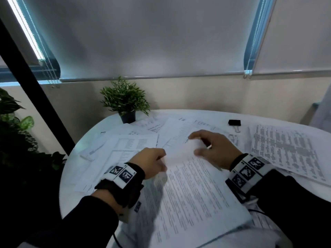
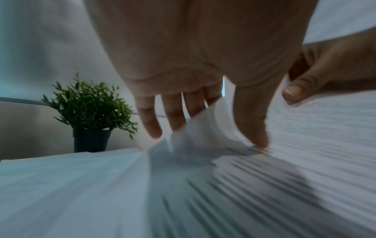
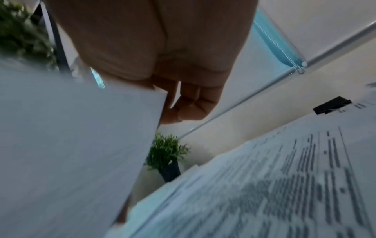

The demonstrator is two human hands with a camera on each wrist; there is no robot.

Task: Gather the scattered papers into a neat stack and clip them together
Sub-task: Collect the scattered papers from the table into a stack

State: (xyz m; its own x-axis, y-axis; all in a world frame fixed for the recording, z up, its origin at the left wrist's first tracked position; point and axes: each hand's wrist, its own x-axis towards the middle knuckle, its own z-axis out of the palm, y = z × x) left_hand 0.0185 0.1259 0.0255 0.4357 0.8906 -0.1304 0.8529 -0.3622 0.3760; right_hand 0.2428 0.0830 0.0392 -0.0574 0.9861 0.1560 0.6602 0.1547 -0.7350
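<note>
Printed papers lie scattered over a round white table (image 1: 86, 140). A top sheet (image 1: 188, 190) of a loose pile lies in front of me, blurred with motion, its far end lifted. My left hand (image 1: 161, 161) pinches the sheet's left edge; in the left wrist view the paper (image 2: 203, 133) bunches up between fingers (image 2: 150, 124) and thumb of my left hand (image 2: 203, 140). My right hand (image 1: 195, 144) grips the sheet's far right corner, and the raised sheet (image 3: 81, 145) hides most of the right hand (image 3: 183, 112). A black binder clip (image 1: 234, 122) lies far right, untouched.
A small potted plant (image 1: 125, 102) stands at the table's far left edge. More printed sheets (image 1: 286, 151) lie fanned at the right, others (image 1: 129, 142) at the left and back. A larger leafy plant (image 1: 14, 122) stands beside the table on the left.
</note>
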